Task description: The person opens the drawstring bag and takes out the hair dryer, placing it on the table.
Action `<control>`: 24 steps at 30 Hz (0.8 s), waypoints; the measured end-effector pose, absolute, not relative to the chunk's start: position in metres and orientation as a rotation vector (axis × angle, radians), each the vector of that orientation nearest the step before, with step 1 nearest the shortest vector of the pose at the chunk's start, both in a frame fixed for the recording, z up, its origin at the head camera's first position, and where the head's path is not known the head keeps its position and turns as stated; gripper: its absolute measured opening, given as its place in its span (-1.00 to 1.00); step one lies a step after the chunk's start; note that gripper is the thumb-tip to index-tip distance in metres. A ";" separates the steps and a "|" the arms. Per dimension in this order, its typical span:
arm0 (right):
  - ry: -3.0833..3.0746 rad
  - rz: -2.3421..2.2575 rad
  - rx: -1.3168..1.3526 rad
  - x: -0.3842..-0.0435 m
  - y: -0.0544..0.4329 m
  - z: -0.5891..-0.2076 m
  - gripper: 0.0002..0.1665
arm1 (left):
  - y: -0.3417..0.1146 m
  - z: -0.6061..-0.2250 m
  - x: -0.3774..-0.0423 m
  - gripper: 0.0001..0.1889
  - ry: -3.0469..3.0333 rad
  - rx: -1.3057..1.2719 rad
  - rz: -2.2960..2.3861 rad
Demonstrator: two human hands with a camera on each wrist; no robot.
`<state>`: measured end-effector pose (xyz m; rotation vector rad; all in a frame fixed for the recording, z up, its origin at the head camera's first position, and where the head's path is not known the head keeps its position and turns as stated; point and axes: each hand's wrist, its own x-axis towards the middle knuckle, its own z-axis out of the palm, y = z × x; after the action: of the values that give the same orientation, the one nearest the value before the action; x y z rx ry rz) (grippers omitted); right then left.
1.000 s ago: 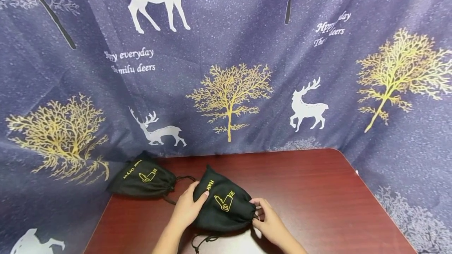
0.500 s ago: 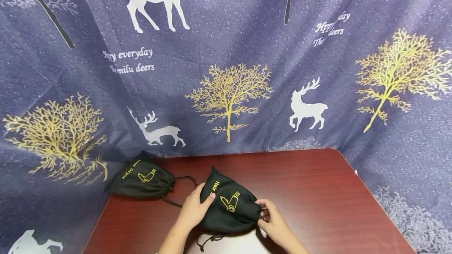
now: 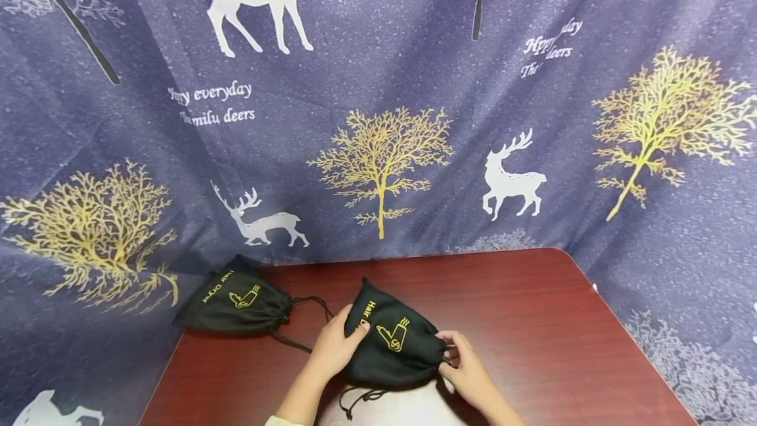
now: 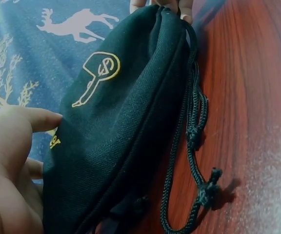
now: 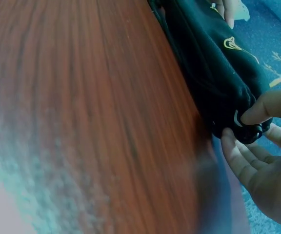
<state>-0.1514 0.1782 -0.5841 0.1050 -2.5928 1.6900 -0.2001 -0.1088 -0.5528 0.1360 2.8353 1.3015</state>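
A black drawstring bag with yellow hair-dryer lettering and outline is held between both hands, just over or on the table. My left hand grips its wide lower end, thumb on the printed face and the other fingers hidden behind. At the gathered mouth my right hand pinches the cloth between thumb and fingers. In the left wrist view the knotted drawstring hangs along the bag's side. The right wrist view shows the thumb and fingertips at the cinched opening. What the bag contains is hidden.
A second black drawstring bag with the same print lies at the table's back left corner, its cord trailing toward my left hand. The reddish-brown table meets a blue curtain with deer and trees along its back and sides.
Both hands have shifted slightly to the right together, carrying the held bag. Their grips look the same. The bag at the back left stays in place.
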 end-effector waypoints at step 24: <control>-2.596 1.706 -0.062 -0.155 0.193 -0.584 -0.49 | -0.097 -0.564 -0.202 -0.33 2.824 0.156 1.389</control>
<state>-0.1549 0.1929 -0.5844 -0.0622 -2.5958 1.7062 -0.2019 -0.0973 -0.5636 0.1557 2.8243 1.3893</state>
